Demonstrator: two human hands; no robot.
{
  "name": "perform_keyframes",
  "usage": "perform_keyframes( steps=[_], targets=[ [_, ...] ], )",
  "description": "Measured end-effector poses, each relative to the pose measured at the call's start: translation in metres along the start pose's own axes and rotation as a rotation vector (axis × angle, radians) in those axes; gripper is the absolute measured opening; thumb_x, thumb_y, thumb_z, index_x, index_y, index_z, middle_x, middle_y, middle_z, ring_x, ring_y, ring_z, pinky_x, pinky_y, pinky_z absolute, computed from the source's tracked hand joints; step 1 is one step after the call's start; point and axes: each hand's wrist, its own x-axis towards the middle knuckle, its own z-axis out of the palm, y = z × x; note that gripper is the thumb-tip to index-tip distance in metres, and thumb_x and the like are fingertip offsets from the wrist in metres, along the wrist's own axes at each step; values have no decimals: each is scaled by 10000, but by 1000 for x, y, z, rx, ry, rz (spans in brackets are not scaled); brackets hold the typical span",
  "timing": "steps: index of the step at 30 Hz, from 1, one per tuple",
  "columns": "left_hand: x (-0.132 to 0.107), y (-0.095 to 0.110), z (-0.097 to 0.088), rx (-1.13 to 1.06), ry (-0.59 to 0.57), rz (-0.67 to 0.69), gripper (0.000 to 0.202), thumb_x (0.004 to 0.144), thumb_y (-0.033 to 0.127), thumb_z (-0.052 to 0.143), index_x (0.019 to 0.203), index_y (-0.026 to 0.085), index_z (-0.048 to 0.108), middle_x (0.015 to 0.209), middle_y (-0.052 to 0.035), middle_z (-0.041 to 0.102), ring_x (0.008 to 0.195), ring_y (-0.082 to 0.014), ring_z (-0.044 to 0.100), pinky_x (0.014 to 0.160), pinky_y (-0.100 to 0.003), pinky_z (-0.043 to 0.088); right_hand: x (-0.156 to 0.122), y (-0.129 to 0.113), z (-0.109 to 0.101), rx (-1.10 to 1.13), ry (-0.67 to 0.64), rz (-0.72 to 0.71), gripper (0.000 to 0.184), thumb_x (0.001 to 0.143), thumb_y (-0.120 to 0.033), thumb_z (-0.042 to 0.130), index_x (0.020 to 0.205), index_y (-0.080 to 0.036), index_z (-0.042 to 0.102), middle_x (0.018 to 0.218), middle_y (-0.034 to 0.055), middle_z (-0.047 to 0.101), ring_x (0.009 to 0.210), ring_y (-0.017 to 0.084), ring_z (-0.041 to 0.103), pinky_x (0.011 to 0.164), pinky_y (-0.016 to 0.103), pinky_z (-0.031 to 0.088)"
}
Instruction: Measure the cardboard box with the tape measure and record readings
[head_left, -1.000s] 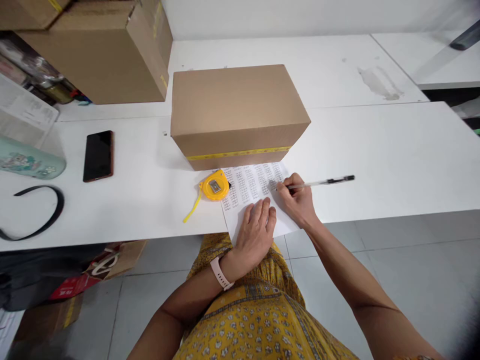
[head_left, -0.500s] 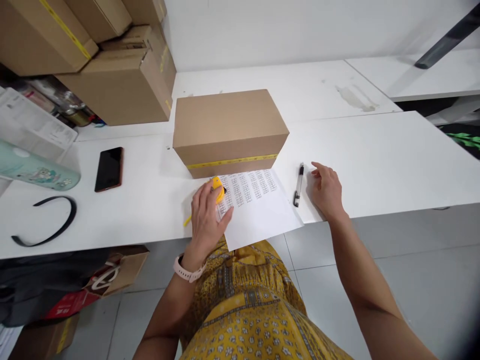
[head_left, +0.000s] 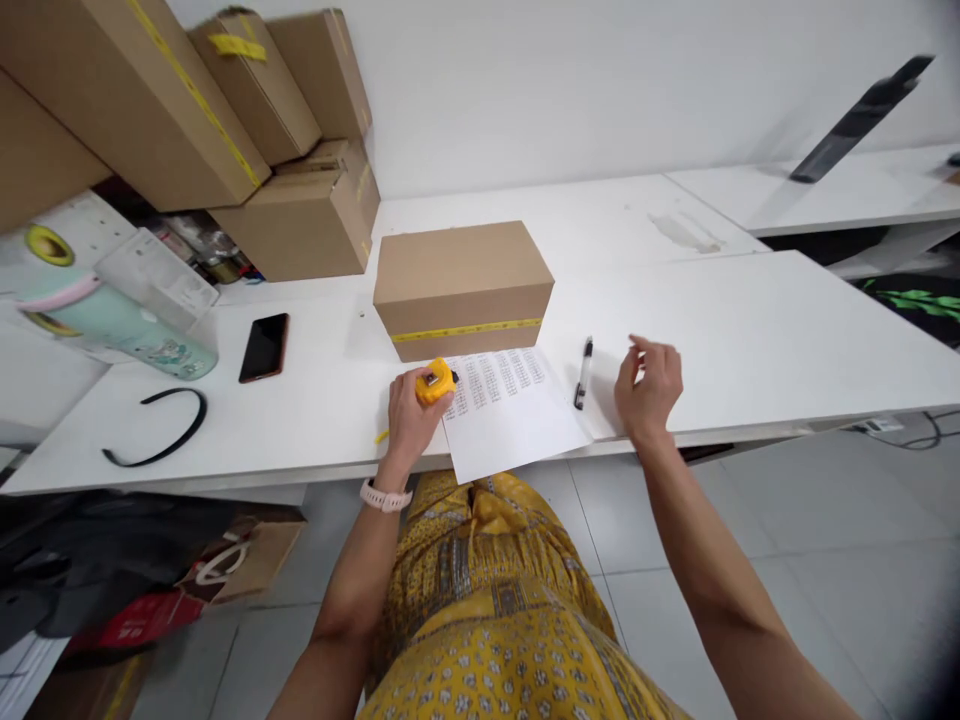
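My left hand [head_left: 411, 418] is closed around a small yellow tape measure [head_left: 436, 383] at the left edge of a printed sheet of paper [head_left: 504, 410]. The sheet lies on the white table [head_left: 750, 330], in front of a brown cardboard box [head_left: 461, 276] with a yellow tape line along its front. A black and clear pen [head_left: 583, 372] lies on the table just right of the sheet. My right hand [head_left: 649, 385] hovers right of the pen with loosely curled fingers, holding nothing.
A black phone [head_left: 264, 347], a mint green bottle [head_left: 120, 325] and a black curved band [head_left: 159, 428] lie on the left of the table. Stacked cardboard boxes [head_left: 225, 120] stand at the back left. Bags [head_left: 112, 580] sit on the floor under the table.
My right hand stopped writing, laid the pen on the table and lifted off it. My left hand left the paper and closed on the tape measure. The view has tilted up.
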Motion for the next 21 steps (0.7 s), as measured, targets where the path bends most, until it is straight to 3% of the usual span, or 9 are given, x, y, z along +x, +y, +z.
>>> perform_keyframes(
  steps=[1,3,6,8,11,14,17,19,21],
  targets=[
    [-8,8,-2,-119,-36,-25,386,794,314,769,1129,251,588,1131,-77,644,1092,-282,609,999,-471,499,-14,-17,-2,145,-46,3,355,1006,-378,431,1215,-191,649,1162,210,644,1098,351,561,1001,543,439],
    [-28,27,-5,-369,-205,-25,428,843,410,735,1203,258,561,1124,-60,628,1014,-239,626,909,-398,523,-46,-51,-7,267,-191,-38,347,1006,-476,472,1143,-240,686,991,118,687,876,283,622,822,457,523],
    [-56,52,-10,-537,-470,7,526,865,468,729,1309,278,519,1137,-51,596,997,-217,620,871,-349,517,-81,-92,-13,559,-612,21,438,1038,-557,412,1159,-254,705,911,57,684,803,217,629,737,371,528],
    [-65,62,-15,-540,-578,-3,557,869,480,732,1338,285,503,1134,-51,578,1001,-217,611,859,-339,513,-89,-104,-18,668,-739,85,463,1022,-606,445,1105,-242,719,920,53,681,821,201,615,743,349,506],
    [-60,69,-24,-482,-631,-10,581,863,499,726,1351,278,500,1116,-55,570,989,-222,606,870,-364,515,-81,-108,-25,733,-817,137,449,967,-641,554,985,-223,717,869,44,657,779,180,578,708,328,474],
    [-39,75,-32,-444,-636,21,587,832,501,741,1324,266,523,1087,-55,587,940,-221,618,858,-392,528,-58,-114,-32,789,-906,140,426,919,-641,629,948,-223,706,810,28,631,728,170,552,684,325,467],
    [0,90,-44,-483,-665,5,530,825,474,735,1275,258,555,1065,-68,645,882,-233,663,773,-384,546,-20,-132,-37,784,-955,83,393,872,-626,693,962,-244,721,807,14,637,681,160,517,662,325,457],
    [36,102,-57,-502,-657,-32,506,807,445,743,1238,237,580,1115,-98,694,910,-259,700,761,-381,553,17,-145,-33,748,-910,38,385,841,-610,732,974,-249,735,829,8,644,662,148,485,641,314,435],
    [78,108,-74,-516,-554,-26,487,779,471,749,1164,202,619,1097,-102,722,922,-263,703,724,-347,544,61,-153,-21,769,-792,26,400,784,-598,784,900,-221,723,767,-6,603,633,127,440,609,293,391]
  ],
)
